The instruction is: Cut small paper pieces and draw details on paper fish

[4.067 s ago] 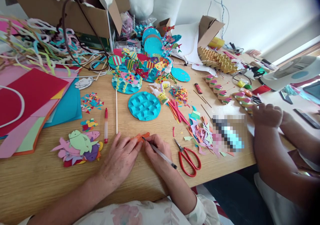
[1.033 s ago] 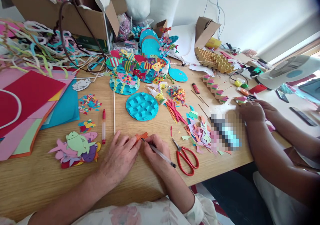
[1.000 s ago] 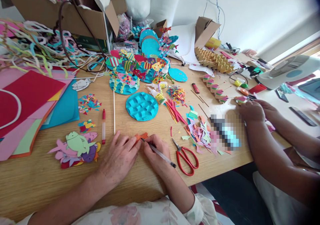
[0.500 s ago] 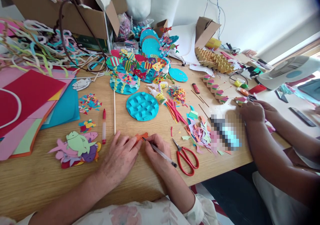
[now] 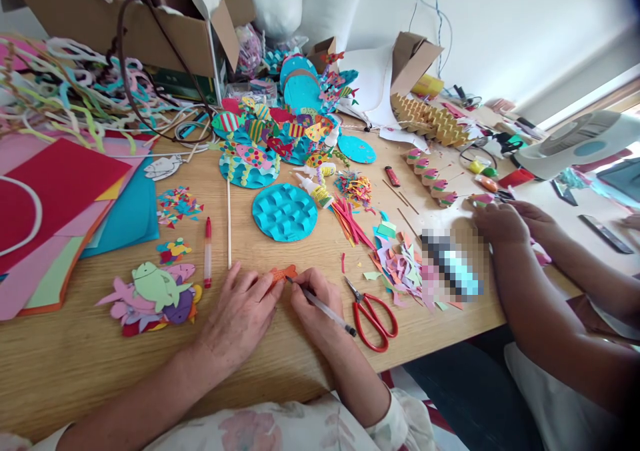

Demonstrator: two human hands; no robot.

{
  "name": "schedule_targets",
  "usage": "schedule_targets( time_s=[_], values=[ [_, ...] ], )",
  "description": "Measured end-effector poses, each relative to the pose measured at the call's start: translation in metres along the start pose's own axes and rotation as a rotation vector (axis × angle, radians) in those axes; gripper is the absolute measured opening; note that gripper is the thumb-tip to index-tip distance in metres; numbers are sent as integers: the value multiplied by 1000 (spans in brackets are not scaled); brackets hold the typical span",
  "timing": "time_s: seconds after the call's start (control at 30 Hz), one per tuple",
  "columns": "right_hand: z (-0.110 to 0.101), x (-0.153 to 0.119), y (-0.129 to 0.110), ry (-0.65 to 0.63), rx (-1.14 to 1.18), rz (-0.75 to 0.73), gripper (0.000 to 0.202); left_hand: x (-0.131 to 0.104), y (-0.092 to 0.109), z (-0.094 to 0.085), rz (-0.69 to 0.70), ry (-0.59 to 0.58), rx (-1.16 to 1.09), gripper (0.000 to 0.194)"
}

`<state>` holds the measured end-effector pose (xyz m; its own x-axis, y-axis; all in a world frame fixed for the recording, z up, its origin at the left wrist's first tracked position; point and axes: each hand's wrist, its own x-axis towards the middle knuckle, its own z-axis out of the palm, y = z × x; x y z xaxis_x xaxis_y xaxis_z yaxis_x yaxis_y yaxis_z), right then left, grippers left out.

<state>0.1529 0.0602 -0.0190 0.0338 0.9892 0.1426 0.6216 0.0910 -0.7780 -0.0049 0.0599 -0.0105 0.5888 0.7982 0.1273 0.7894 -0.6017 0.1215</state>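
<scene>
My right hand [image 5: 317,304] grips a clear pen with a black end [image 5: 330,313], its tip on an orange paper fish [image 5: 284,273]. Fingers outstretched, my left hand [image 5: 240,314] lies flat and presses the fish against the table; part of the fish is hidden under the fingertips. Red-handled scissors [image 5: 373,317] lie right of my right hand. To the left of my left hand are a pile of cut paper fish [image 5: 160,294] and a red-capped pen [image 5: 208,252]. A blue oval with curled paper strips [image 5: 285,212] sits just beyond both hands.
Paper scraps [image 5: 403,264] and glue bottles [image 5: 319,191] lie ahead to the right. Coloured paper sheets [image 5: 60,197] cover the left side. Decorated paper fish [image 5: 270,131] crowd the back. At the right, a co-worker's hands [image 5: 505,227] work on a small craft piece.
My right hand and the pen have shifted very slightly, with the tip still at the orange fish. My left hand stays in place.
</scene>
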Motion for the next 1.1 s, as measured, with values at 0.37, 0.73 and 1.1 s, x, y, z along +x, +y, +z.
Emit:
schedule_targets(
  time_s=[0.37, 0.73, 1.1],
  values=[
    [1, 1, -2, 9, 50, 41, 10, 0, 0, 2, -9, 15, -5, 32],
    [3, 0, 2, -2, 9, 39, 10, -1, 0, 1, -12, -4, -8, 33],
    [1, 0, 2, 4, 2, 0, 9, -1, 0, 2, -7, -9, -5, 36]
  ],
)
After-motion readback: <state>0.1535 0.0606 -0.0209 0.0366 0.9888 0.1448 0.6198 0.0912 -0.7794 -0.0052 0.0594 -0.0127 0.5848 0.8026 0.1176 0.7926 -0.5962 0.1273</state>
